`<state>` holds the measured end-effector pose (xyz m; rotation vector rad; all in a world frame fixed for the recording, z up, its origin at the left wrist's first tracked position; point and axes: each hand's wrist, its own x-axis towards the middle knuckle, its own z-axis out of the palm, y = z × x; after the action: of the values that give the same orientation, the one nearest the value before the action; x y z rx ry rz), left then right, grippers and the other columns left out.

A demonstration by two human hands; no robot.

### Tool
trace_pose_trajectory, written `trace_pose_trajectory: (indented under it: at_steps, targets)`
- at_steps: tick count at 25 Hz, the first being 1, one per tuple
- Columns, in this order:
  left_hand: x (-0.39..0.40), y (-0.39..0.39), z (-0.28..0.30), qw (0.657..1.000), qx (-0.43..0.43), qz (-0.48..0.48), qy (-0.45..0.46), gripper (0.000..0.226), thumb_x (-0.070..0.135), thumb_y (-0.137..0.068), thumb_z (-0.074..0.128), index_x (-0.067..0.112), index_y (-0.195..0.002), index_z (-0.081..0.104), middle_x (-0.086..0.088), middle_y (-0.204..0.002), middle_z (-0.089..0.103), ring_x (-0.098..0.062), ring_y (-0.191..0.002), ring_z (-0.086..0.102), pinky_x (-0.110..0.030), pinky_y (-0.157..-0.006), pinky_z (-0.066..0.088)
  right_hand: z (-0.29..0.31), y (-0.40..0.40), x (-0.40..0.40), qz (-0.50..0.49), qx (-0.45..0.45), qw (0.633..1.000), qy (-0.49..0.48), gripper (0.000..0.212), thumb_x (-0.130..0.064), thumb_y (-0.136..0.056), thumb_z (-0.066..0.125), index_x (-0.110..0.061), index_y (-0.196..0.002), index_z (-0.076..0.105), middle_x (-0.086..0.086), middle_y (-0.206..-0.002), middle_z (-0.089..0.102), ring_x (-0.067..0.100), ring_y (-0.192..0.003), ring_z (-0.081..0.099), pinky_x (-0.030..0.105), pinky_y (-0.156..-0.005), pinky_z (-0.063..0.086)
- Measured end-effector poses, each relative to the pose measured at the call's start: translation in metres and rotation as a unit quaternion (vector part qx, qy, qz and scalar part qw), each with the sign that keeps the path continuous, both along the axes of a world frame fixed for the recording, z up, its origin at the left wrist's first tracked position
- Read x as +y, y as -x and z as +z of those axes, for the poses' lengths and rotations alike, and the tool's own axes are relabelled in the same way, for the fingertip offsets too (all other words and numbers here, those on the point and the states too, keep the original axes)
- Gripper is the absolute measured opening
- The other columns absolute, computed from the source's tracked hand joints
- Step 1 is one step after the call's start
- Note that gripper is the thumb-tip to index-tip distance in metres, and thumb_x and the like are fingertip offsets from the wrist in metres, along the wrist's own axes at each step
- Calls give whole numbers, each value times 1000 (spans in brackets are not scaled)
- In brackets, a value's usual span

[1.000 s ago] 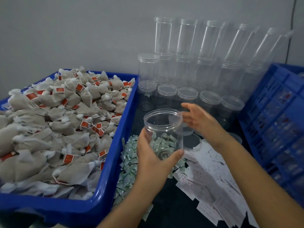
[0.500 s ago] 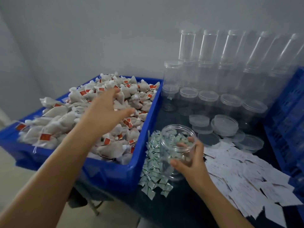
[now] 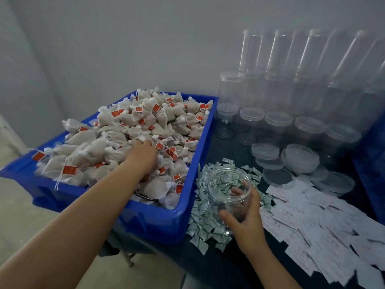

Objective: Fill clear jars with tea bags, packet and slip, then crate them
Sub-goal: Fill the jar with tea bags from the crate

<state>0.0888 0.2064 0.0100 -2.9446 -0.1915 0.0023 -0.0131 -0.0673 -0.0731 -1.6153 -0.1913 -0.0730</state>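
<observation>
Since half a second ago our left hand (image 3: 143, 155) has dropped from above the heap onto the tea bags (image 3: 129, 140), its fingers down among them and hidden, so we cannot tell whether they have closed on a bag. Our right hand (image 3: 248, 217) grips the open jar (image 3: 229, 192), thumb on the near side and fingers curled round the far side, seen through the clear wall; the jar stands tilted on the scatter of small green and white packets (image 3: 206, 228) just right of the bin, and it looks empty, though the packets showing through it make that hard to judge. One blue bin (image 3: 166, 224) holds the tea bags, too many and too heaped to count, each with a red tag on a string. Right of the jar lies a spread of white paper slips (image 3: 312, 224), overlapping and uncountable, cut off at the lower right edge. Beyond them sit loose clear lids (image 3: 302, 156), about six, some stacked so the count is unsure. Behind the lids we count five capped jars in a front row (image 3: 279, 126), with more stacked in higher tiers against the wall; those blur together. A blue crate (image 3: 373, 163) is cut off at the right edge, only its side showing.
</observation>
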Motion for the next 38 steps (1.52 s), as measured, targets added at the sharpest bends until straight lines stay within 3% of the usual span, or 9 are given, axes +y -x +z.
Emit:
trace_pose_trajectory:
  at_steps: [6,9,12,15,19,23,29,34,38]
  targets:
    - [-1,0,2,996,-61,-39,-59,30,26,-93,50,16,-118,61,-8,-127,52,-29,-123,40,-40,-98,37,-1,-1,0,3,-3,1000,-1,85,-56,-52,80,-79,-117,31,-21,-133,53,14,-118,61,49,-102,51]
    - [-6,5,13,975,-191,-62,97,22,25,-90,54,7,-95,66,-11,-99,63,-28,-98,53,-38,-82,44,-2,-2,0,5,-7,1000,-6,83,-53,-52,79,-80,-115,32,-28,-127,55,9,-114,63,45,-101,52]
    - [-10,16,27,925,-253,-63,275,22,29,-88,62,10,-78,59,-2,-69,58,-20,-66,55,-28,-58,39,-2,-2,0,7,-6,1000,-17,84,-51,-53,79,-73,-120,33,-17,-134,53,12,-115,64,46,-100,53]
    - [-19,30,46,897,-250,-73,358,19,33,-85,66,17,-79,60,4,-68,60,-10,-61,56,-19,-53,36,-4,-4,0,15,-6,999,-30,86,-47,-55,80,-63,-125,34,-15,-134,55,11,-116,64,44,-102,52]
    - [-54,53,74,853,-237,-155,438,10,32,-81,69,25,-82,62,10,-75,68,0,-67,64,-12,-57,48,-5,-4,0,15,-5,999,-35,86,-45,-56,81,-63,-127,35,-9,-139,53,12,-121,61,47,-104,50]
    - [-95,67,85,857,-231,-226,402,15,31,-81,70,18,-87,65,7,-79,65,-6,-71,61,-18,-64,49,-7,-4,0,8,4,999,-31,85,-49,-55,83,-74,-120,35,-3,-143,51,17,-127,56,50,-106,48]
    - [-133,75,71,896,-239,-288,238,17,32,-88,62,15,-89,59,9,-71,48,-13,-65,46,-25,-59,32,-12,-7,0,9,-9,999,-38,83,-45,-59,84,-71,-123,37,-12,-137,57,12,-125,58,46,-105,49]
    - [-143,74,55,923,-150,-321,151,18,36,-91,55,18,-90,54,7,-80,52,-14,-73,48,-32,-65,46,-13,-9,-1,7,-2,999,-34,87,-49,-57,84,-68,-125,34,-2,-141,53,17,-129,54,49,-106,47]
    - [-151,71,51,937,-43,-319,136,13,27,-90,54,23,-81,46,9,-73,47,-14,-73,45,-31,-65,44,-15,-11,-2,12,-18,999,-27,87,-46,-59,82,-59,-130,33,-5,-142,52,16,-130,52,46,-107,46]
